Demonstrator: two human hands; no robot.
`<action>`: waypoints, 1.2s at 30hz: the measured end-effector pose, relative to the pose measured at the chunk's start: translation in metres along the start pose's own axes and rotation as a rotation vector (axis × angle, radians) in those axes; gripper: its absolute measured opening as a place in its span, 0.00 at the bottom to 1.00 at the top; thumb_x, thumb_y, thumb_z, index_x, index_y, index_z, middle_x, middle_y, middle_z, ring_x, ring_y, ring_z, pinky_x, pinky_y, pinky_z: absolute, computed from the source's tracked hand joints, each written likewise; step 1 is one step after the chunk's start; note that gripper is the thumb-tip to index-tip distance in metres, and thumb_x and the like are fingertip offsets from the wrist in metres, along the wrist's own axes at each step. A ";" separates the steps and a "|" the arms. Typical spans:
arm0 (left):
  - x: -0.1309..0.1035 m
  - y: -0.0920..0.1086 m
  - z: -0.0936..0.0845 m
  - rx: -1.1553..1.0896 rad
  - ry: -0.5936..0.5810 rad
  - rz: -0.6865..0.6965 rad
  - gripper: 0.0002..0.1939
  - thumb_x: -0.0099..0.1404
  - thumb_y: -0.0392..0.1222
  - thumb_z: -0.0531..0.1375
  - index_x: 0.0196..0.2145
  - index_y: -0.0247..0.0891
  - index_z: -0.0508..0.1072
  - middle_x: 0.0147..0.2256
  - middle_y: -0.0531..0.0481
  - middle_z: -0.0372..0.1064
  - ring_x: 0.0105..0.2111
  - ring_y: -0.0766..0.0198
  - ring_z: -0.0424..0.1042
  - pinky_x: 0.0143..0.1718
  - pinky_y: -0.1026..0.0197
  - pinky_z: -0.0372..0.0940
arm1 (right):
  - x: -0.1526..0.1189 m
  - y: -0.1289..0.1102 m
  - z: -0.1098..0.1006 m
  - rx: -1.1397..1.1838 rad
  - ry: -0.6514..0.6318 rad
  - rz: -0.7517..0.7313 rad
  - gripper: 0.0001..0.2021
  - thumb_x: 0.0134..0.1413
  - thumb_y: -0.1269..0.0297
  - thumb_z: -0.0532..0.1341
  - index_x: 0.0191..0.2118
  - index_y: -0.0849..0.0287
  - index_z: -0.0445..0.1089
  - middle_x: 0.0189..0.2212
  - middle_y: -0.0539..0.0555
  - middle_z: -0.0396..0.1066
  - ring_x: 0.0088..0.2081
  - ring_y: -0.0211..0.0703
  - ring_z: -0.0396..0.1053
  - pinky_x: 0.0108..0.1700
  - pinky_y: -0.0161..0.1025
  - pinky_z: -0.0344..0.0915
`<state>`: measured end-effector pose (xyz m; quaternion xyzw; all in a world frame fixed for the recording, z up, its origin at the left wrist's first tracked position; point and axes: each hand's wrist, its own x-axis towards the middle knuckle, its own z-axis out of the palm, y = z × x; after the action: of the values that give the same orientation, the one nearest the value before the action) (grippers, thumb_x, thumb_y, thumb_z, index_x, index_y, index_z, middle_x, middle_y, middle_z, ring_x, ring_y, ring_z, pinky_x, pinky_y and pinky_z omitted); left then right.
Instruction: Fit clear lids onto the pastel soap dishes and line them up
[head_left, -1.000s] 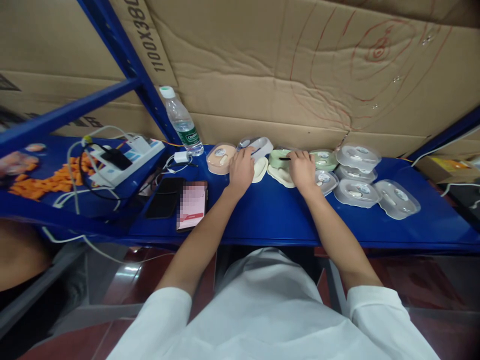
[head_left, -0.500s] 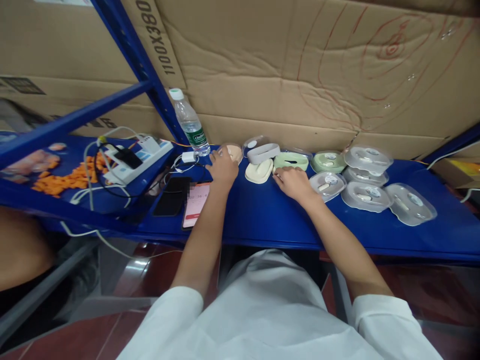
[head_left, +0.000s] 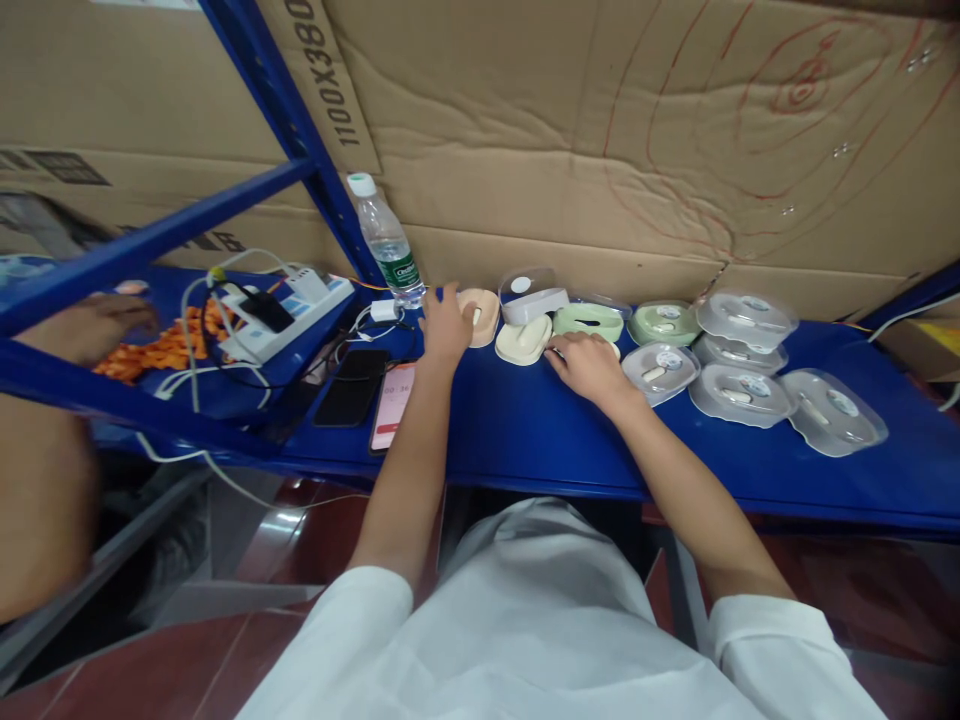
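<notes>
Peach box (head_left: 487, 320): more exposed, on the shelf; rounded, smooth, matte-looking
Left hand (head_left: 447, 325): drawn aside to the box's left edge; spread open, contact unclear
Right hand (head_left: 587, 363): fingers bent; grip impossible to tell; close to cream lid (head_left: 523, 341) and green box (head_left: 589, 320)
Pale band (head_left: 535, 305): tilted behind the lid, curved
Stacked packs (head_left: 742, 393): thin, glossy, transparent

Peach case (head_left: 487, 312): smooth, plastic-looking. Bottle (head_left: 391, 250): clear, glossy plastic. Wall (head_left: 480, 190): matt, creased cardboard. Shelf (head_left: 517, 430): smooth.
</notes>
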<state>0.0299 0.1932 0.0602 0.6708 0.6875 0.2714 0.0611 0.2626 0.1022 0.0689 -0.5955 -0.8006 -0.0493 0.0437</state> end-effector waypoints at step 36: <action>0.000 0.029 0.039 -0.845 0.036 0.021 0.08 0.77 0.42 0.57 0.39 0.40 0.74 0.35 0.52 0.74 0.38 0.62 0.72 0.45 0.62 0.65 | 0.002 -0.007 0.018 0.261 0.198 -0.095 0.24 0.74 0.59 0.55 0.69 0.61 0.64 0.63 0.66 0.72 0.64 0.63 0.67 0.63 0.57 0.64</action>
<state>0.0737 0.2035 0.0402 0.5889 0.5098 0.5416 0.3161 0.2548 0.1048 0.0514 -0.5384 -0.8194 -0.0054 0.1969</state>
